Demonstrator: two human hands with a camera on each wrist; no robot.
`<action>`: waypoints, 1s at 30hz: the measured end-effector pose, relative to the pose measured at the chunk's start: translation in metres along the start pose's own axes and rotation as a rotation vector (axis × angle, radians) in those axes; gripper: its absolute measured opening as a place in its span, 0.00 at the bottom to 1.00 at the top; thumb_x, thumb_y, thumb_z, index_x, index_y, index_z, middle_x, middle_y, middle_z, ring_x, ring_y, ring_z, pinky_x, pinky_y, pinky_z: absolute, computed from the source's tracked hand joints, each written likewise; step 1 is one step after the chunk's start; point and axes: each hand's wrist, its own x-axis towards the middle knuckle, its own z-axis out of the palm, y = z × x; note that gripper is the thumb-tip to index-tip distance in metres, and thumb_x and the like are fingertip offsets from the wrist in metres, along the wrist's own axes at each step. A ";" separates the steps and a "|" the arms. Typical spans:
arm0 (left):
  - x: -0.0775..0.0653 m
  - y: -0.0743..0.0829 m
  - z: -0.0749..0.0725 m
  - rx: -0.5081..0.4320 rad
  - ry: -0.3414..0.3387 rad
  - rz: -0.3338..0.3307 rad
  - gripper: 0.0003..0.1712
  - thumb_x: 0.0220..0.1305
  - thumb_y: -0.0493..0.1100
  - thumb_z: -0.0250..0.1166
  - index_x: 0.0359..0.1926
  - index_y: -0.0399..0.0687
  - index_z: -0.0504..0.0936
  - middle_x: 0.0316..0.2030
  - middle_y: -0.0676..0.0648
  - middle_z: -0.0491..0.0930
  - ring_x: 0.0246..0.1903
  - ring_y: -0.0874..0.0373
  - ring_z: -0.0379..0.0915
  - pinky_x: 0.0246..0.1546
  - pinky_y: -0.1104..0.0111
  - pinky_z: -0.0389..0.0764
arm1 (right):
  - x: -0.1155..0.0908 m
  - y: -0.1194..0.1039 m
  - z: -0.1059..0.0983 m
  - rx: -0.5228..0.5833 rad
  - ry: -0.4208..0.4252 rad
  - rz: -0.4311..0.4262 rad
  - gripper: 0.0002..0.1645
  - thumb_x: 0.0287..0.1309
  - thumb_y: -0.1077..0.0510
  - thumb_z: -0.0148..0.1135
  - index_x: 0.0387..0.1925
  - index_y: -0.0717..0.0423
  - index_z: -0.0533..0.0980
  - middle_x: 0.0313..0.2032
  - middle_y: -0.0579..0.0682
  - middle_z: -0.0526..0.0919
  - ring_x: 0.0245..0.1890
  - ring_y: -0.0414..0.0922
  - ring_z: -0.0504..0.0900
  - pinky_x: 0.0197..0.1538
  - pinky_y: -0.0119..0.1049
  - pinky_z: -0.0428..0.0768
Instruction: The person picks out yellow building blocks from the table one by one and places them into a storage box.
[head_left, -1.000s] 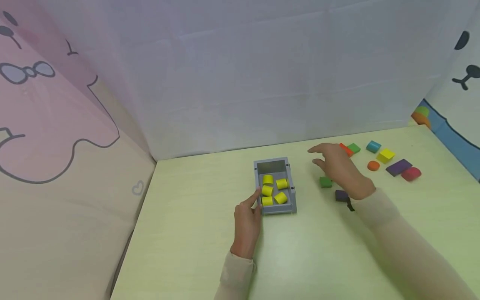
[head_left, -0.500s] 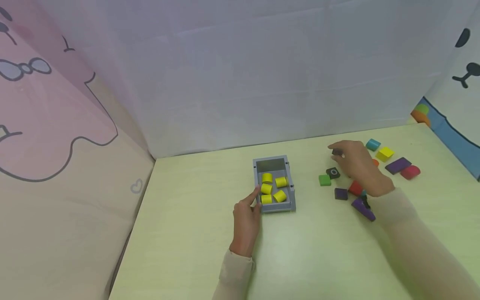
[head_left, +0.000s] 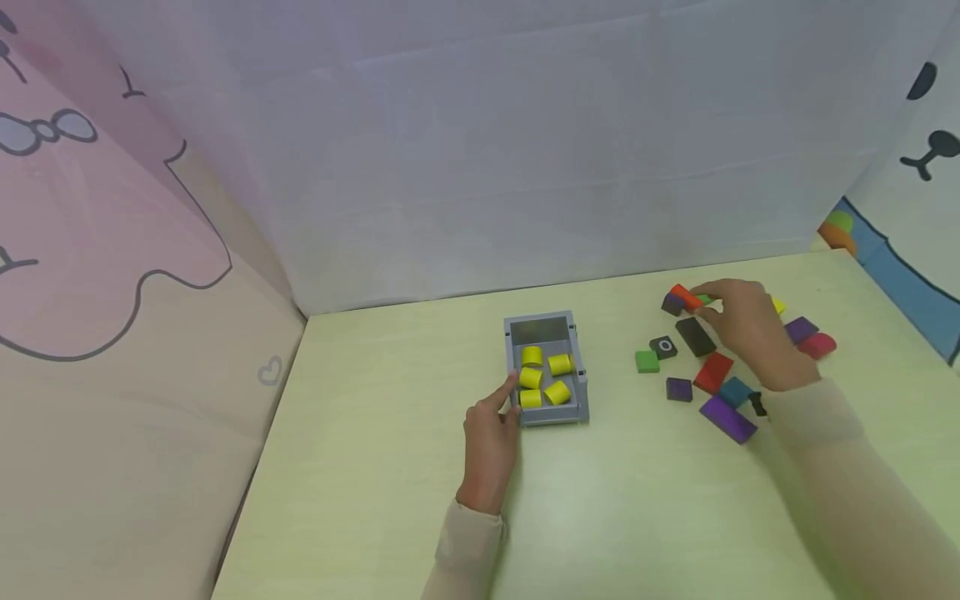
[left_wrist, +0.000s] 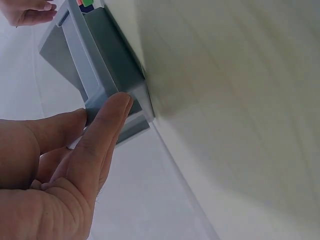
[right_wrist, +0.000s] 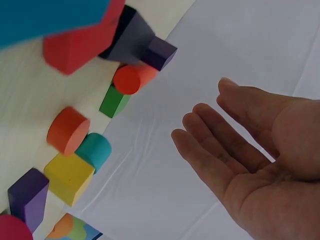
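Note:
A grey box (head_left: 582, 396) stands on the table with several yellow cylinder blocks (head_left: 559, 364) inside. My left hand (head_left: 489, 450) touches its left wall near the front corner, with index finger and thumb extended; the left wrist view shows the fingertips right at the box's side. My right hand (head_left: 750, 329) hovers over the loose blocks at the right, fingers parted and holding nothing in the right wrist view. Nearest its fingertips are a red-orange cylinder (head_left: 686, 297), a green block (right_wrist: 115, 101) and a small dark purple block (right_wrist: 159, 53).
Around the right hand lie a black block (head_left: 696, 337), a red block (head_left: 713, 372), a blue block (head_left: 735, 392), a long purple block (head_left: 727, 419) and a green block (head_left: 647, 362). A yellow block (right_wrist: 69, 177) sits farther right. A white cloth (head_left: 465, 167) hangs behind the table.
My right hand has moved right over the blocks, uncovering the black, red, blue and purple ones. A small dark block at its fingertips half a second ago now lies beside the red-orange cylinder.

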 end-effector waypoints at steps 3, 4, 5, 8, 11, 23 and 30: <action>0.000 0.000 0.000 0.002 -0.004 -0.004 0.28 0.55 0.30 0.63 0.57 0.53 0.73 0.45 0.38 0.78 0.07 0.68 0.50 0.09 0.74 0.58 | 0.001 0.007 -0.001 -0.023 0.014 0.017 0.19 0.50 0.69 0.62 0.47 0.65 0.74 0.46 0.68 0.75 0.40 0.61 0.74 0.38 0.57 0.74; 0.000 0.000 0.000 0.003 -0.005 -0.005 0.28 0.55 0.30 0.63 0.57 0.53 0.73 0.45 0.39 0.78 0.07 0.68 0.51 0.09 0.74 0.59 | 0.001 0.009 -0.002 -0.031 0.016 0.024 0.20 0.49 0.70 0.62 0.47 0.65 0.74 0.46 0.68 0.75 0.40 0.61 0.73 0.39 0.58 0.74; 0.000 0.000 0.000 0.004 -0.006 -0.007 0.28 0.55 0.30 0.63 0.57 0.53 0.73 0.47 0.39 0.77 0.07 0.68 0.52 0.09 0.74 0.59 | 0.001 0.011 -0.002 -0.040 0.018 0.027 0.20 0.49 0.70 0.62 0.47 0.65 0.74 0.46 0.69 0.75 0.41 0.62 0.73 0.40 0.59 0.73; 0.000 0.000 0.000 0.003 -0.005 -0.012 0.28 0.55 0.30 0.63 0.57 0.53 0.73 0.50 0.40 0.75 0.07 0.68 0.52 0.09 0.74 0.59 | 0.001 0.014 -0.005 -0.058 0.011 0.051 0.19 0.49 0.70 0.61 0.47 0.66 0.74 0.45 0.69 0.75 0.40 0.62 0.73 0.40 0.58 0.73; 0.000 0.001 -0.001 0.001 -0.004 -0.016 0.28 0.55 0.30 0.63 0.56 0.53 0.73 0.50 0.41 0.74 0.07 0.68 0.51 0.09 0.74 0.59 | 0.002 0.017 -0.007 -0.071 -0.008 0.076 0.19 0.50 0.69 0.60 0.47 0.66 0.74 0.45 0.70 0.75 0.37 0.60 0.73 0.37 0.56 0.74; 0.000 0.002 0.000 -0.008 -0.002 -0.026 0.29 0.54 0.29 0.63 0.56 0.54 0.73 0.44 0.40 0.78 0.07 0.68 0.50 0.09 0.74 0.58 | -0.001 0.036 -0.014 -0.062 -0.005 0.119 0.17 0.51 0.67 0.60 0.46 0.67 0.74 0.44 0.69 0.76 0.39 0.61 0.72 0.38 0.56 0.73; -0.001 0.003 -0.001 -0.010 -0.002 -0.033 0.29 0.54 0.29 0.63 0.56 0.55 0.73 0.46 0.40 0.77 0.07 0.68 0.49 0.09 0.74 0.57 | -0.003 0.050 -0.017 -0.058 0.019 0.099 0.15 0.52 0.68 0.58 0.44 0.68 0.75 0.44 0.71 0.75 0.41 0.64 0.71 0.39 0.59 0.72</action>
